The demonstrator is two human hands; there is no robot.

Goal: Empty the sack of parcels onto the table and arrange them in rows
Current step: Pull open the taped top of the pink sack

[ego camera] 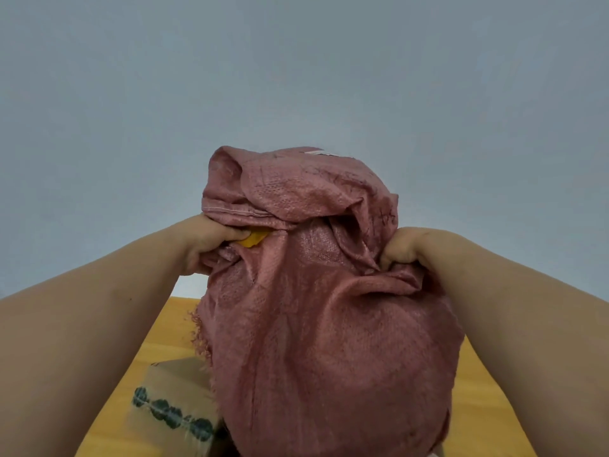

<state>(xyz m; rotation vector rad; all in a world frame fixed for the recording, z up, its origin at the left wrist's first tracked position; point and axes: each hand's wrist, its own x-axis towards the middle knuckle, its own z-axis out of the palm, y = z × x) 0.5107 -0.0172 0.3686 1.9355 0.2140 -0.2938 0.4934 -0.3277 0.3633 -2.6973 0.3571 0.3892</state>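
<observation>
A pink woven sack (323, 324) hangs upended over the wooden table (164, 331), bulging and filling the middle of the head view. My left hand (207, 239) grips a bunch of its fabric on the left, and a small yellow piece (252, 240) shows at my fingertips. My right hand (405, 249) grips a fold of the fabric on the right. A brown cardboard parcel (178, 400) with dark printed tape lies on the table at the sack's lower left, partly under it. Whatever is inside the sack is hidden.
A plain grey-blue wall (296, 77) fills the background behind the table. My forearms reach in from both lower corners. The sack's frayed edge (197, 334) hangs on the left side.
</observation>
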